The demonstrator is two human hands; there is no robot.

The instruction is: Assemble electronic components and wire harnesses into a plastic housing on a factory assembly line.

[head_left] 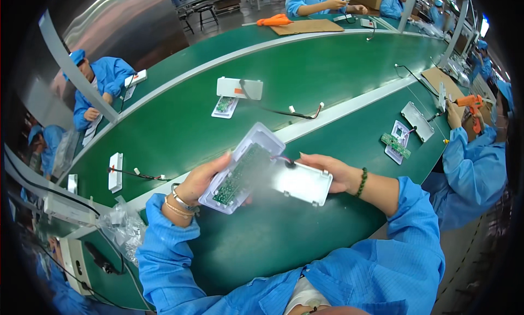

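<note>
My left hand (201, 180) grips a pale lilac plastic housing (264, 137), held tilted above the bench. A green circuit board (232, 185) lies inside this tray-like shell, and a hazy smear in the picture covers part of it. In my right hand (339, 172) is a white plastic cover (303, 184), pinched at its right end. Short dark and reddish wires (285, 161) run between the two halves near their upper edges. Both pieces are side by side; whether they touch is blurred.
Beyond my hands, a white unit (239, 88) with a cable lies on the green belt (180, 105); another unit (115, 172) lies left. An opened unit (397, 143) lies right, near a co-worker holding an orange glue gun (470, 102). Clear plastic bags (123, 228) sit by my left elbow.
</note>
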